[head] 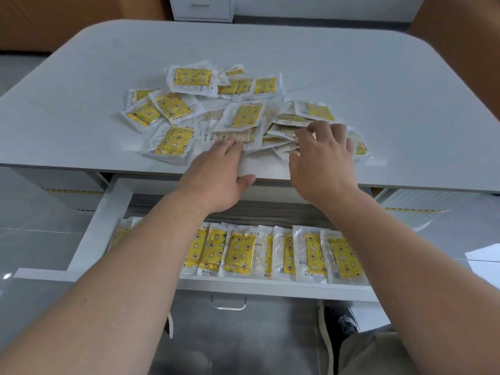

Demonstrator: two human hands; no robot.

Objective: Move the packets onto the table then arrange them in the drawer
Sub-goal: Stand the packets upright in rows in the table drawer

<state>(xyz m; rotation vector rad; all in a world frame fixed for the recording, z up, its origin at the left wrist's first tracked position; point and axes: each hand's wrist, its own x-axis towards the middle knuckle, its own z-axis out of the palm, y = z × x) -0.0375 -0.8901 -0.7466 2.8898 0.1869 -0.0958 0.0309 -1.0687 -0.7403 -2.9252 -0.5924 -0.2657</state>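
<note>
A loose pile of clear packets with yellow patterned inserts (243, 115) lies on the grey table (351, 85). Below the table's front edge, the white drawer (89, 239) stands pulled out, with a row of the same packets (270, 250) laid side by side along its front. My left hand (216, 174) rests at the near edge of the pile, fingertips touching a face-down packet (232, 136). To the right, my right hand (322, 161) reaches into the heap, fingers curled over several packets. Whether either hand grips a packet cannot be told.
A metal handle (228, 303) hangs on the drawer front. A white cabinet (201, 8) stands beyond the table's far edge. My shoe (346, 323) and trouser leg show on the grey floor at the lower right. White paper (484, 255) lies at the right.
</note>
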